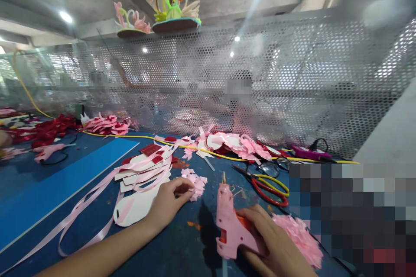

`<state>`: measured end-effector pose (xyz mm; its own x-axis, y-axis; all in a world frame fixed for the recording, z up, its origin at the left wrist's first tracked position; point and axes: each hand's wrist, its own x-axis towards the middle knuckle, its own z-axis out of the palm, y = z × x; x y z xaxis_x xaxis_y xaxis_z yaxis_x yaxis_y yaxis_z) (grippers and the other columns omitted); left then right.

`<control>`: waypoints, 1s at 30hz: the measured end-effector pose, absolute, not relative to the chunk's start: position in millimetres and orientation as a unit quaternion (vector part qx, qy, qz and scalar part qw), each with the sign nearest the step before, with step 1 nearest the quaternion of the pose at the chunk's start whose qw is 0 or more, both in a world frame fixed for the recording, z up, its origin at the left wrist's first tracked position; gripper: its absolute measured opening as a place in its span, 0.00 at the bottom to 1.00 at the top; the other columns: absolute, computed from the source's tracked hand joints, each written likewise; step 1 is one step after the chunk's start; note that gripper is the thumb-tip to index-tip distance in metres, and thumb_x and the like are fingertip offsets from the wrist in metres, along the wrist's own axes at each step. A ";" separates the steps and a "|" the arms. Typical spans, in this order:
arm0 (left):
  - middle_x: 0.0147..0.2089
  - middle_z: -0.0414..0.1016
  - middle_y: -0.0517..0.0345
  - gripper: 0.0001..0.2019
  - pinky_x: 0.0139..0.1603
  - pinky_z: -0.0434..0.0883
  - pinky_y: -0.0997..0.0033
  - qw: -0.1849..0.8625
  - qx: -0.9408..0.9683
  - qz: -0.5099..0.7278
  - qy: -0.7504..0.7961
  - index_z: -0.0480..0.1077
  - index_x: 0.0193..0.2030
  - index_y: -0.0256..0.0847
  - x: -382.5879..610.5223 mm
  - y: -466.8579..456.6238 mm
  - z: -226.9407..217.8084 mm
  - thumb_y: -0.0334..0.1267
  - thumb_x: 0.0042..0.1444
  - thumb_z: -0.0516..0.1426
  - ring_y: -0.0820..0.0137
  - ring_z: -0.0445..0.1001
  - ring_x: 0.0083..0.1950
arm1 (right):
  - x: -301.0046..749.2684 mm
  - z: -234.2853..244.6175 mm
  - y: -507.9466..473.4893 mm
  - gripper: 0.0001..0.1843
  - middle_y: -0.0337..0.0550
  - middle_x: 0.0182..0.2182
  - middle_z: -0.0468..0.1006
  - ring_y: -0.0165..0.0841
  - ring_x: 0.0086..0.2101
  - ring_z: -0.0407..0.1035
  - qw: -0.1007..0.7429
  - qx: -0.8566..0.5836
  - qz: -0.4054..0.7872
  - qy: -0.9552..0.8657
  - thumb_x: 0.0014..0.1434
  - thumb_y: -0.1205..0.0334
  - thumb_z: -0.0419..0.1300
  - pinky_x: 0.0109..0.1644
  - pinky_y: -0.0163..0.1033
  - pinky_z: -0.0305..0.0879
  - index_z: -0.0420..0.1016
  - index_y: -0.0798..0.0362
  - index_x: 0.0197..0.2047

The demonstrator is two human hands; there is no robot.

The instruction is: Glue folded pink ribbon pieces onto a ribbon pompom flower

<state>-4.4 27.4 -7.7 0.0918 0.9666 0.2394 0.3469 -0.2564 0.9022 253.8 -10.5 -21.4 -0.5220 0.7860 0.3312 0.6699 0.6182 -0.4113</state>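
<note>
Wrapped round its handle, my right hand (269, 238) holds a pink hot glue gun (226, 220) with its nozzle pointing up and away from me. Fingers of my left hand (170, 201) pinch the edge of a small pink ruffled flower (196, 184) just above the blue table. White cut-out shapes with pink ribbon (134, 207) lie under and behind my left wrist. To the right of my right hand rests a larger bunch of pink petals (300, 236), partly hidden by that hand.
Scissors with red and yellow handles (268, 184) and a pair of glasses (269, 169) lie at the right. A yellow cable (221, 154) crosses the table before a perforated metal screen (208, 78). Another pink glue gun (47, 152) and red ribbons (53, 130) are at the left.
</note>
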 end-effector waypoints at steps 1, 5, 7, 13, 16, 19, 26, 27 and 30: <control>0.35 0.77 0.58 0.05 0.40 0.70 0.69 0.348 0.650 0.450 0.503 0.71 0.34 0.42 -4.2 27.5 -7.4 0.37 0.50 0.57 0.66 0.75 0.37 | 254.2 -21.1 -10.3 0.21 0.49 0.43 0.69 0.39 0.40 0.68 0.247 -0.419 0.116 -0.866 0.54 0.65 0.54 0.41 0.44 0.68 0.59 0.49 0.52; 0.36 0.77 0.57 0.06 0.41 0.70 0.69 0.355 0.643 0.451 0.506 0.70 0.35 0.41 -5.0 27.7 -6.9 0.39 0.51 0.56 0.65 0.75 0.38 | 253.6 -16.9 -11.2 0.19 0.48 0.41 0.68 0.38 0.38 0.68 0.252 -0.408 0.119 -0.869 0.56 0.65 0.53 0.38 0.43 0.67 0.57 0.50 0.51; 0.36 0.77 0.56 0.07 0.41 0.70 0.68 0.357 0.643 0.451 0.505 0.71 0.35 0.41 -5.7 27.6 -7.3 0.39 0.52 0.55 0.65 0.75 0.38 | 253.3 -14.4 -12.2 0.18 0.47 0.40 0.68 0.37 0.36 0.67 0.260 -0.400 0.117 -0.871 0.56 0.65 0.52 0.37 0.43 0.67 0.56 0.49 0.50; 0.39 0.77 0.54 0.08 0.44 0.70 0.67 0.364 0.639 0.450 0.506 0.72 0.36 0.40 -6.6 29.9 -10.7 0.39 0.51 0.57 0.65 0.75 0.41 | 253.4 -10.6 -13.8 0.18 0.46 0.40 0.68 0.37 0.35 0.67 0.258 -0.389 0.113 -0.877 0.57 0.65 0.51 0.36 0.42 0.66 0.54 0.48 0.51; 0.37 0.76 0.54 0.10 0.43 0.70 0.68 0.380 0.628 0.462 0.498 0.70 0.39 0.40 -7.1 31.6 -13.1 0.39 0.50 0.58 0.66 0.74 0.40 | 253.5 -11.0 -13.1 0.18 0.46 0.40 0.68 0.37 0.36 0.67 0.257 -0.388 0.109 -0.878 0.58 0.64 0.51 0.36 0.42 0.66 0.53 0.48 0.51; 0.34 0.74 0.58 0.15 0.41 0.70 0.69 0.392 0.610 0.486 0.488 0.65 0.45 0.41 -7.7 32.3 -15.1 0.38 0.49 0.59 0.67 0.74 0.38 | 253.8 -12.2 -12.2 0.18 0.46 0.40 0.68 0.36 0.36 0.67 0.261 -0.381 0.108 -0.880 0.58 0.64 0.51 0.36 0.41 0.66 0.53 0.48 0.52; 0.35 0.74 0.57 0.11 0.41 0.70 0.69 0.411 0.601 0.494 0.475 0.64 0.43 0.41 -8.1 32.5 -16.2 0.36 0.51 0.56 0.67 0.75 0.39 | 252.6 -12.8 -12.1 0.18 0.46 0.40 0.68 0.36 0.36 0.67 0.257 -0.384 0.105 -0.880 0.58 0.65 0.51 0.36 0.41 0.66 0.53 0.48 0.51; 0.36 0.74 0.56 0.10 0.41 0.70 0.69 0.411 0.602 0.492 0.476 0.65 0.42 0.41 -8.0 32.4 -15.7 0.36 0.51 0.56 0.67 0.75 0.39 | 252.4 -12.6 -12.1 0.18 0.46 0.40 0.69 0.36 0.35 0.67 0.258 -0.385 0.103 -0.880 0.57 0.65 0.51 0.36 0.41 0.66 0.53 0.48 0.51; 0.37 0.75 0.54 0.08 0.43 0.70 0.68 0.397 0.617 0.477 0.484 0.69 0.38 0.39 -7.2 31.8 -13.0 0.36 0.51 0.57 0.65 0.75 0.40 | 253.1 -12.1 -12.1 0.17 0.46 0.40 0.70 0.36 0.35 0.68 0.263 -0.384 0.099 -0.880 0.58 0.65 0.50 0.35 0.41 0.66 0.53 0.48 0.51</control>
